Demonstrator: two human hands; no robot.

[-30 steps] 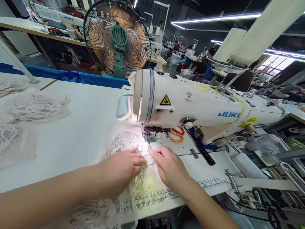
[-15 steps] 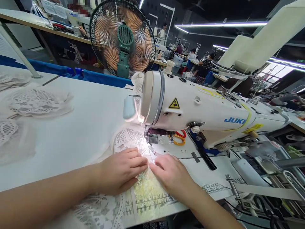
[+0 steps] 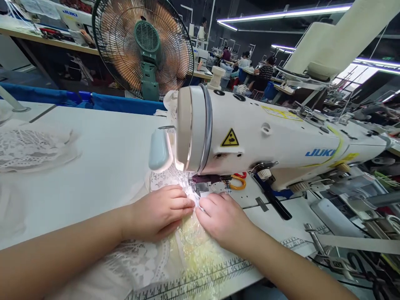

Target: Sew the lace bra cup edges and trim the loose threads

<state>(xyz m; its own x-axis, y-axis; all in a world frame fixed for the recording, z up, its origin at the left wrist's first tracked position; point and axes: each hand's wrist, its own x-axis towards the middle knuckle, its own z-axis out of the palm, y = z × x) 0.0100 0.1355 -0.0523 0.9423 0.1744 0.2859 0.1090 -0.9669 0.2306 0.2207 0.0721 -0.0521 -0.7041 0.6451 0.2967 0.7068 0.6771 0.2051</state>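
Note:
White lace fabric (image 3: 162, 177) lies under the presser foot (image 3: 196, 187) of a white sewing machine (image 3: 250, 129). My left hand (image 3: 161, 210) rests on it just in front of the foot, fingers together and curled onto the cloth. Close by on the right, my right hand (image 3: 221, 216) is closed in a pinch at the fabric's edge. A thin light metal tool (image 3: 200, 200), perhaps tweezers, shows at its fingertips, mostly hidden. More lace (image 3: 140, 260) spreads below my left wrist, beside a shiny yellowish patch (image 3: 200, 250) on the table.
A printed ruler strip (image 3: 200, 283) runs along the table's front edge. Orange-handled scissors (image 3: 239, 182) lie behind the foot. Other lace pieces (image 3: 34, 143) are at the left. A large fan (image 3: 143, 46) stands beyond the table. People work at machines in the background.
The view has shifted and tilted slightly. My right hand has come nearer the presser foot, and less of its metal tool shows. My left hand stays on the lace, which sits farther under the machine head.

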